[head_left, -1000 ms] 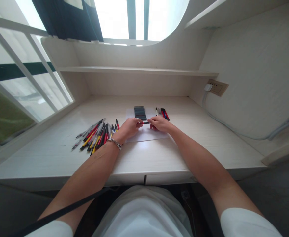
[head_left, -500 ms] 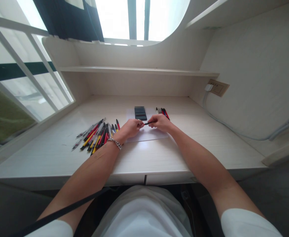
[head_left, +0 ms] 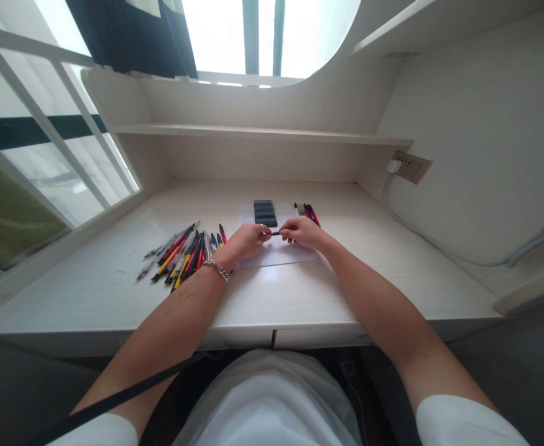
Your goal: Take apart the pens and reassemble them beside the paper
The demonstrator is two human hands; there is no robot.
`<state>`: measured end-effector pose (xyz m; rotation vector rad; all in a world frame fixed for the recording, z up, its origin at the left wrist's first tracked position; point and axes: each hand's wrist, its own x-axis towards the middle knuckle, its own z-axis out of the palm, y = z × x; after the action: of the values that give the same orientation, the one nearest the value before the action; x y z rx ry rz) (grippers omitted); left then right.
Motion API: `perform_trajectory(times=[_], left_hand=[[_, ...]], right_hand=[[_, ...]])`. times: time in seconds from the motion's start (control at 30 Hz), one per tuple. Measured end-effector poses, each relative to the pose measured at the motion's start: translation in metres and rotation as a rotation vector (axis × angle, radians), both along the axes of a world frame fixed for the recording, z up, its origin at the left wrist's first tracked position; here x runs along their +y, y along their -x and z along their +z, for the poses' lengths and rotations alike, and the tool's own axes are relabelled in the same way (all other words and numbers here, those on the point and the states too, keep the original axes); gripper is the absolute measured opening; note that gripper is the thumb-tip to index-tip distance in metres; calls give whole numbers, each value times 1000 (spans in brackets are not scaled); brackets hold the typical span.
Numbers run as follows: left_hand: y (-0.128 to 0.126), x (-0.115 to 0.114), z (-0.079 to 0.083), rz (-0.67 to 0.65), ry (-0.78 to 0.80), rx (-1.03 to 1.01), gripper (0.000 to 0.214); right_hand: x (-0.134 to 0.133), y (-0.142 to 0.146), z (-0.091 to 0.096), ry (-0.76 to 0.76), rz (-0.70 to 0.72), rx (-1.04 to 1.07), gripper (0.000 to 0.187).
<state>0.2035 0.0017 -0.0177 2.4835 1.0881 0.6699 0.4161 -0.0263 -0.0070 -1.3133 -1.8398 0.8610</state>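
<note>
A dark pen (head_left: 276, 233) with a bit of red at its left end spans the gap between my two hands, above a white sheet of paper (head_left: 279, 256). My left hand (head_left: 251, 238) pinches its left end, and my right hand (head_left: 300, 231) pinches the right end; the fingers cover much of it. Just behind the hands lies a dark phone-like slab (head_left: 265, 214). Left of my left wrist spreads a loose pile of pens (head_left: 179, 254) in red, black, yellow and clear. Several more pens (head_left: 311, 214) lie beyond my right hand.
The white desk (head_left: 383, 266) has a low shelf (head_left: 263, 132) along its back. On the right wall a socket (head_left: 411, 166) holds a white plug (head_left: 393, 166), whose cable (head_left: 439, 244) runs down along the desk's right side. White railing bars (head_left: 35, 111) stand at the left.
Both hands stay almost in place, still gripping the pen. My right fingers have shifted very slightly around its right end.
</note>
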Motion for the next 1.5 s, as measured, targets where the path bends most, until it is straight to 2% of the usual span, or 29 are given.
perform_trajectory(times=[0.2, 0.33, 0.47, 0.53, 0.67, 0.73, 0.83, 0.93, 1.1, 1.23, 1.37, 1.5], left_hand=[[1, -1, 1, 7, 0, 22, 29], [0, -3, 4, 11, -2, 3, 26], [-1, -4, 6, -13, -12, -12, 25], [-1, -4, 6, -25, -13, -5, 25], [0, -5, 7, -19, 3, 7, 26], [0, -6, 8, -12, 12, 8, 27], [0, -7, 9, -2, 14, 19, 26], [0, -7, 9, 14, 35, 15, 26], [0, -3, 5, -3, 33, -15, 26], [0, -2, 3, -12, 10, -6, 26], [0, -2, 3, -13, 1, 10, 28], [1, -1, 2, -24, -10, 26, 29]], right_hand=[[0, 0, -2, -16, -47, 71, 19], [-2, 1, 3, 10, -18, -21, 24], [-2, 2, 4, 46, -6, -148, 39], [0, 2, 1, 28, 1, -151, 36], [2, 4, -4, -23, 14, -34, 16], [2, 4, -6, -41, -9, 9, 14], [0, 5, -6, -49, -30, 4, 20], [0, 4, -4, -10, 8, -36, 24], [0, 2, 0, 36, 1, -156, 43], [-1, 4, 0, 5, -3, -168, 33], [-1, 5, -4, -39, 3, -30, 13], [1, 5, -7, -62, -32, 28, 16]])
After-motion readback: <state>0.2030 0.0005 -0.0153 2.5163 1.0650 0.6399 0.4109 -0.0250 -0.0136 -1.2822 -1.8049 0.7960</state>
